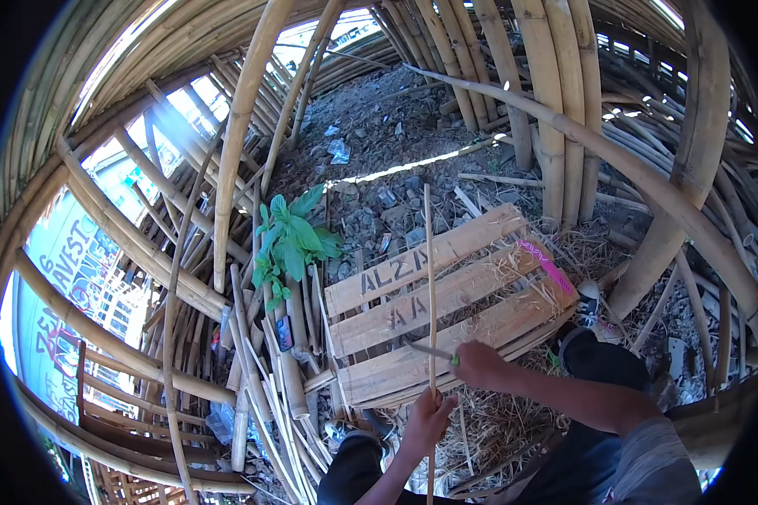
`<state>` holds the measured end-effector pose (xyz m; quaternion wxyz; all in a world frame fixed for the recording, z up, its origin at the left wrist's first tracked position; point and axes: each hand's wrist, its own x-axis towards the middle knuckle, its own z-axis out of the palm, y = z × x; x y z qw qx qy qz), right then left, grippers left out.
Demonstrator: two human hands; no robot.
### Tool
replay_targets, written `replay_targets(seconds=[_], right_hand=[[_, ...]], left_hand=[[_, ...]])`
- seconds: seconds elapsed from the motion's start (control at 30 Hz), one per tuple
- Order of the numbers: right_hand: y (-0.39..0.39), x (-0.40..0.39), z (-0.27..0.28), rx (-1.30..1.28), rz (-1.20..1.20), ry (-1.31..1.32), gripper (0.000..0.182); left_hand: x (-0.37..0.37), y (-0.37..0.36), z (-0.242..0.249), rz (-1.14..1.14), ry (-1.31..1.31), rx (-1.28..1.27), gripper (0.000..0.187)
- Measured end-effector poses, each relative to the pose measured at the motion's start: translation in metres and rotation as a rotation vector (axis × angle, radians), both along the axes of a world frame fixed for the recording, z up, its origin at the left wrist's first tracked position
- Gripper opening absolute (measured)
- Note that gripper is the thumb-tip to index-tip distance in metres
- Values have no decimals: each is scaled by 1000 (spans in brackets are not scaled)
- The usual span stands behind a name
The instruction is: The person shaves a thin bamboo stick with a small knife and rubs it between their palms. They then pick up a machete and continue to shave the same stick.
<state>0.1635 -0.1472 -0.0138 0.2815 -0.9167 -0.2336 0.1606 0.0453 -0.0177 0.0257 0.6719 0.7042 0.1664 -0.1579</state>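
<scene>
My left hand (426, 423) is closed round a thin bamboo stick (430, 278), which stands nearly upright in front of me. A little higher and to the right, my right hand (480, 365) grips a knife (454, 358) with a green handle. Its blade points left and crosses the stick in this view. Behind both hands lies a slatted wooden crate (379, 318) with dark stencilled letters and a pink mark on its right end. Shavings are scattered over its slats.
Split bamboo strips (288, 438) and thicker poles lie to the left, beside a green leafy plant (290, 236). A long bamboo pole (598, 145) slants across the right side. Straw-like shavings (514, 442) cover the ground between my legs.
</scene>
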Motion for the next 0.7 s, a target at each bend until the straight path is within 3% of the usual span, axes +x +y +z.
replay_targets(seconds=[0.07,0.13,0.4,0.7], right_hand=[[5,-17,-4,65,37,75,29],[4,-30,-5,75,205,-55,28],[1,-13,3,-24,164,-54,29],[2,-18,-5,23,149,21,33]], left_hand=[[0,-3,2,2,-29,30,25],[0,-3,3,0,-26,51,25],[1,2,-4,-28,-31,128,32],[-1,-1,-4,-27,25,26,24]])
